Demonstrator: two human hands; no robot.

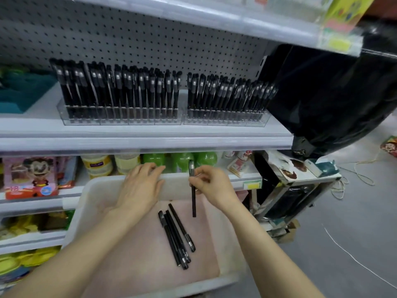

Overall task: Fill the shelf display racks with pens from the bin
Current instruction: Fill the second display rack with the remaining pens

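Note:
A white bin (90, 190) sits below me with three black pens (177, 237) lying on its pale pink floor. My right hand (212, 186) pinches one black pen (193, 203), held upright over the bin's far rim. Fingers straight, my left hand (139, 188) rests on that rim. On the shelf above stand two clear display racks, the left rack (120, 119) and the right rack (225, 121), both packed with upright black pens.
A teal tray (19, 93) stands at the shelf's left end. Green bottles (182, 160) and jars fill the lower shelf behind the bin. A black bag (333, 93) hangs at the right over a cluttered stand (300, 168). Grey floor with loose cord lies right.

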